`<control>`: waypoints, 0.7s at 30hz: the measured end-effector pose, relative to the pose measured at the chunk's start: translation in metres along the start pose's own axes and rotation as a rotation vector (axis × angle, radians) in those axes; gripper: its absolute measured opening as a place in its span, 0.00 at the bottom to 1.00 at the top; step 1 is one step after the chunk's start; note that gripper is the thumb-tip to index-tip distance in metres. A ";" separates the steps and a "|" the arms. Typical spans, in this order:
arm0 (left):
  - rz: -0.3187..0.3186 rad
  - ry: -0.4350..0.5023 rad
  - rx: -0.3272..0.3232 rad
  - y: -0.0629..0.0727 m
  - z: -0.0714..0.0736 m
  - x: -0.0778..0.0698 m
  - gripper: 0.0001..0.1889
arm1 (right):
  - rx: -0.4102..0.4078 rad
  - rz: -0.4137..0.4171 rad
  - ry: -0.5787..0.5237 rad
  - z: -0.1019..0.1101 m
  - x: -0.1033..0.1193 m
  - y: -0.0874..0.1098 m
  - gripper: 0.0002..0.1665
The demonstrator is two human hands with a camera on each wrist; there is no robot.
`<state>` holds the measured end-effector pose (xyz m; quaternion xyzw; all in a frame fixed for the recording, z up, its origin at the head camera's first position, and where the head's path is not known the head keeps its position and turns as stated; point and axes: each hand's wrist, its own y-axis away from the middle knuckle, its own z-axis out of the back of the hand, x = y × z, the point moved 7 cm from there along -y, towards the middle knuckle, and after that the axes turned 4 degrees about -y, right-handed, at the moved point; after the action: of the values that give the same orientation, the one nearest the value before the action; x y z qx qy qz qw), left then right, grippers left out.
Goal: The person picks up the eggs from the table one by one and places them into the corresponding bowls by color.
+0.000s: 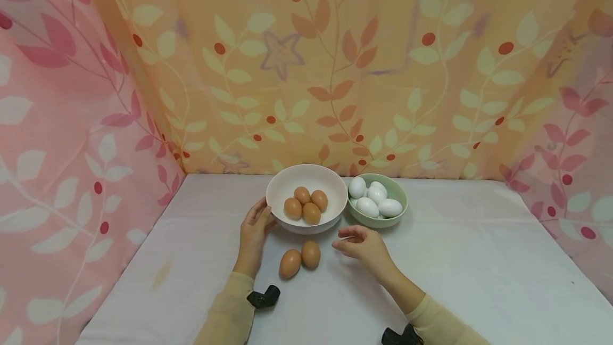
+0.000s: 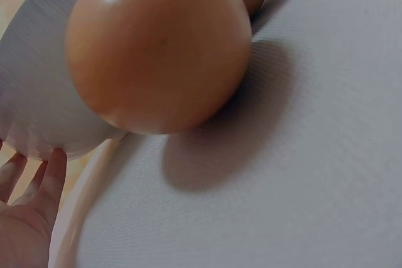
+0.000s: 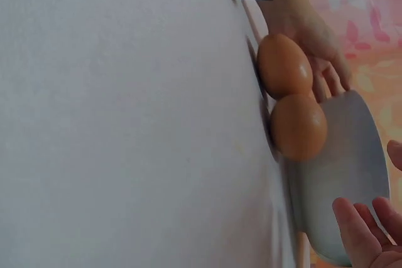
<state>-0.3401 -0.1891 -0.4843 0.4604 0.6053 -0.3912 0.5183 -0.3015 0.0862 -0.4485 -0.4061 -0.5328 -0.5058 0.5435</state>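
Observation:
The large white bowl (image 1: 306,228) stands on the table with several brown eggs (image 1: 311,213) inside. My left hand (image 1: 253,233) is at its left side, and in the left wrist view its fingertips touch the outer wall. Two more brown eggs lie on the cloth before the bowl, a left one (image 1: 290,264) and a right one (image 1: 311,254) close beside it. To the right of these eggs is my right hand (image 1: 366,249), fingers loosely bent and holding nothing. It hovers near the bowl's front right side.
A smaller green bowl (image 1: 401,204) with several white eggs (image 1: 367,207) stands right against the white bowl's right side. White cloth covers the table (image 1: 479,260). Patterned curtains (image 1: 335,68) hang behind and at both sides.

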 end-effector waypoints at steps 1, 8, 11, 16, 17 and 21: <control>0.000 -0.003 0.000 0.000 0.000 0.000 0.26 | 0.009 -0.001 -0.002 -0.002 -0.001 0.000 0.27; -0.001 -0.016 0.001 0.001 0.000 -0.001 0.26 | 0.049 -0.006 0.029 -0.016 -0.008 0.000 0.30; -0.007 -0.009 0.002 0.001 0.000 -0.002 0.26 | 0.068 -0.015 0.057 -0.022 -0.010 0.000 0.32; -0.013 0.004 0.002 0.002 -0.001 -0.002 0.26 | 0.091 -0.019 0.092 -0.030 -0.015 -0.002 0.32; -0.014 0.007 0.002 0.002 -0.001 -0.002 0.26 | 0.095 -0.018 0.098 -0.032 -0.016 -0.002 0.32; -0.020 0.007 0.004 0.002 -0.001 -0.002 0.26 | 0.110 -0.032 0.117 -0.039 -0.018 -0.004 0.32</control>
<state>-0.3382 -0.1878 -0.4817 0.4567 0.6107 -0.3959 0.5115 -0.2974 0.0498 -0.4711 -0.3368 -0.5336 -0.5071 0.5871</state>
